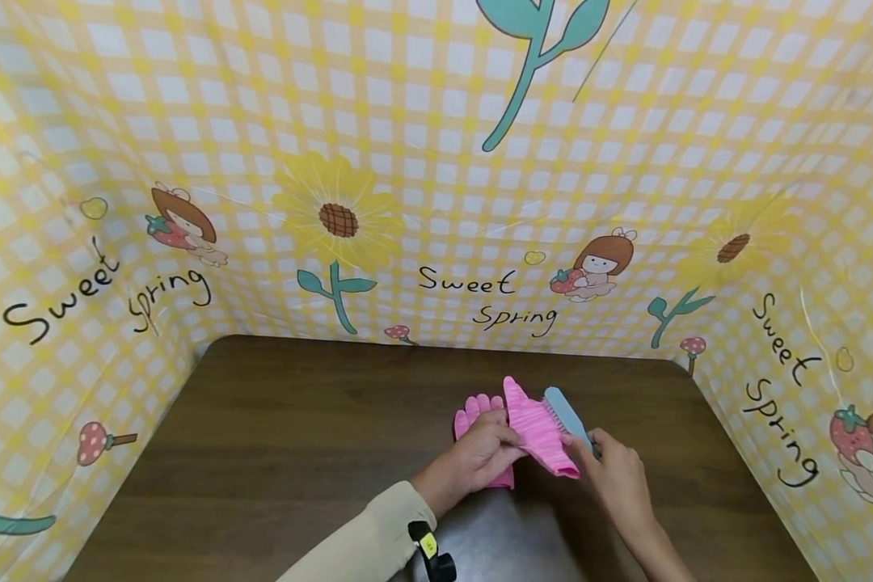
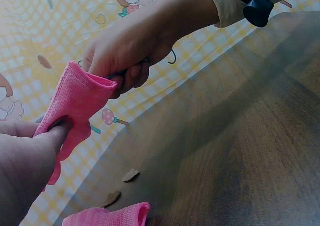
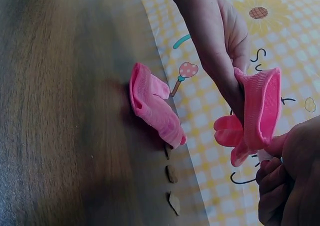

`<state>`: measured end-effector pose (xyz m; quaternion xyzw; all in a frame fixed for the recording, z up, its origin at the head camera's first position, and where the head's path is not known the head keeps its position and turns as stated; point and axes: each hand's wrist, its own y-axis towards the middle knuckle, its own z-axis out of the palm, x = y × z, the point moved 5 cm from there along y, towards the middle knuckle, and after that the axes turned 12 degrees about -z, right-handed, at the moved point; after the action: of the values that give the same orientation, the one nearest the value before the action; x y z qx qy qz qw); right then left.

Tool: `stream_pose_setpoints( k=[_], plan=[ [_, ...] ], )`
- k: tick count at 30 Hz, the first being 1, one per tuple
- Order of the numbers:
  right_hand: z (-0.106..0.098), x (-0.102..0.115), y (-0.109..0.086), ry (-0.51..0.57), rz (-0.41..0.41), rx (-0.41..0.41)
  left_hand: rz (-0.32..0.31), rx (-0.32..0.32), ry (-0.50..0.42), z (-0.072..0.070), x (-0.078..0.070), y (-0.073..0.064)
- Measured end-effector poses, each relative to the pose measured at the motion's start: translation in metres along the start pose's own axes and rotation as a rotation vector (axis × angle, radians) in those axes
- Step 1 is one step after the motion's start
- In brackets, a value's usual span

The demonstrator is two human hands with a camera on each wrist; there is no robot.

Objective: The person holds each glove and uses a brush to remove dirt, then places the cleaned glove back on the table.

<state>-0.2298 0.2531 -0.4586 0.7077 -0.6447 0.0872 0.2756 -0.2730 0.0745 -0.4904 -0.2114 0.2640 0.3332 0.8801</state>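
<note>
My left hand [image 1: 482, 449] pinches a pink knit glove [image 1: 537, 428] between thumb and fingers, lifted off the table. My right hand [image 1: 621, 473] grips the handle of a light blue brush [image 1: 566, 411], whose bristles lie against the glove's side. In the right wrist view the glove's open cuff [image 3: 270, 106] faces the camera, with the right thumb right at its edge. A second pink glove [image 3: 157, 106] lies on the tabletop beneath; in the head view the left hand partly covers it.
Several dry brown leaf pieces [image 3: 172, 173] lie on the dark wooden table [image 1: 298, 453] near the second glove. Yellow checked cloth [image 1: 436, 202] with printed flowers rises around the back and sides. A black band with a small device [image 1: 432, 554] circles the left wrist.
</note>
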Motion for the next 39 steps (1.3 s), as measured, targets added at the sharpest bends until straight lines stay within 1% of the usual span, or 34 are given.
stream_pose_setpoints(
  k=[2, 4, 7, 9, 12, 15, 17, 19, 22, 25, 27, 30, 33, 39],
  plan=[
    [0.0, -0.003, 0.0, -0.011, 0.0, -0.005, 0.005, 0.006, 0.005, 0.001, 0.0, -0.001],
    [-0.001, -0.008, 0.0, -0.029, -0.003, -0.017, 0.012, -0.003, 0.018, 0.0, 0.0, -0.002],
    [-0.002, -0.019, -0.001, -0.037, 0.017, -0.024, 0.035, -0.013, 0.039, -0.001, -0.001, -0.003],
    [-0.002, -0.026, -0.001, -0.023, 0.039, -0.015, 0.046, -0.023, 0.042, -0.003, -0.003, -0.003],
    [-0.003, -0.029, -0.003, 0.014, 0.074, 0.008, 0.057, -0.012, 0.031, -0.005, -0.006, -0.005],
    [-0.004, -0.02, -0.005, 0.051, 0.082, 0.012, 0.051, -0.01, 0.037, -0.006, -0.007, -0.005],
    [-0.004, -0.008, -0.006, 0.077, 0.061, 0.01, 0.046, -0.014, 0.044, -0.006, -0.006, -0.005],
    [-0.003, 0.007, -0.009, 0.1, 0.018, 0.014, 0.043, -0.02, 0.05, -0.006, -0.006, -0.004],
    [0.001, 0.028, -0.012, 0.11, -0.081, 0.032, 0.046, -0.025, 0.041, -0.005, -0.006, -0.004],
    [0.005, 0.04, -0.013, 0.083, -0.142, 0.031, 0.049, -0.016, 0.027, -0.003, -0.006, -0.003],
    [0.007, 0.041, -0.013, 0.057, -0.147, 0.018, 0.045, -0.009, 0.026, -0.003, -0.005, -0.003],
    [0.008, 0.037, -0.01, 0.038, -0.129, 0.008, 0.036, -0.011, 0.028, -0.004, -0.004, -0.003],
    [0.007, 0.032, -0.008, 0.032, -0.108, 0.018, 0.027, -0.006, 0.038, -0.005, -0.003, -0.003],
    [0.004, 0.026, -0.003, 0.021, -0.072, 0.028, 0.002, -0.003, 0.029, -0.006, -0.001, -0.003]
  ],
)
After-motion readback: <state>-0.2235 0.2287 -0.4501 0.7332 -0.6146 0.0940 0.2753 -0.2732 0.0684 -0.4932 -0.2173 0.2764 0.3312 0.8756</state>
